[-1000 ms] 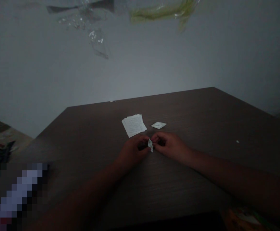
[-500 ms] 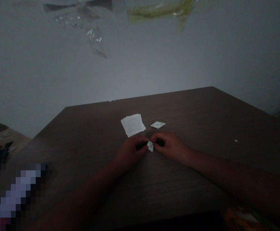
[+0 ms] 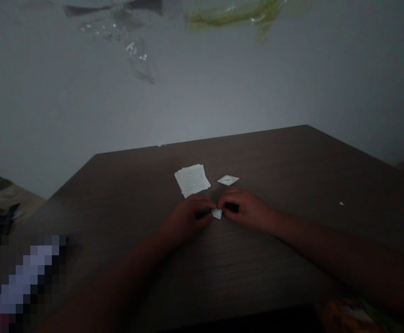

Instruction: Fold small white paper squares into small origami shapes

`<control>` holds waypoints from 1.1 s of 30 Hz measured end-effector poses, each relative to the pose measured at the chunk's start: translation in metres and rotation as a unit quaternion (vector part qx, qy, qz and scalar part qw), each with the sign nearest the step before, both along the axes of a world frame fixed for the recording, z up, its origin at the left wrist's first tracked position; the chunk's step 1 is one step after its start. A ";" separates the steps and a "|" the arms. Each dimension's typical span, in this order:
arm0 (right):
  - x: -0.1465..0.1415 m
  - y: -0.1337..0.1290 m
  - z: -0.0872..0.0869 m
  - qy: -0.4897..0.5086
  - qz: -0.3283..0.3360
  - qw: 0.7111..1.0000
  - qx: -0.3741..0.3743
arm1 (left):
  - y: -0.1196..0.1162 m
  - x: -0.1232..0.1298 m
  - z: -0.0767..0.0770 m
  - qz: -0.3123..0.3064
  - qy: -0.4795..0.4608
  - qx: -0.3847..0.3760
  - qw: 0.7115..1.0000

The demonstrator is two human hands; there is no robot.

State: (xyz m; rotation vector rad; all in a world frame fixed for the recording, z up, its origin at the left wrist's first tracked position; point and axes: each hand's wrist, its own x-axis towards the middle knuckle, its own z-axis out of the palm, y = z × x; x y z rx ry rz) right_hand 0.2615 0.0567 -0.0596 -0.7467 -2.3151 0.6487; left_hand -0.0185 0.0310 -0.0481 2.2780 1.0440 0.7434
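Two bare hands meet in the head view over a dark wood-grained table (image 3: 274, 157), and one small folded paper (image 3: 217, 213) sits between their fingertips, near the middle of the tabletop. It is pale, creased and angular, with faint marks on it that are too small to read. One corner points toward the person; its long axis cannot be told, since fingers cover part of it. The left hand (image 3: 189, 215) pinches its left side between thumb and fingers, and the right hand (image 3: 245, 208) pinches its right side, both grips narrow.

Just beyond the right hand lies one paper diamond (image 3: 228, 180), flat, its long axis running left to right, with a crease along its middle. Beyond the left hand is one stack of printed sheets (image 3: 193, 180), edges uneven, the sheets too overlapped to count. One white scrap (image 3: 341, 203) lies well apart to the right.
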 end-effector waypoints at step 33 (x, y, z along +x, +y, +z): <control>0.003 -0.016 0.035 -0.179 0.032 0.978 0.104 | -0.031 0.003 0.039 -0.070 0.218 0.065 0.971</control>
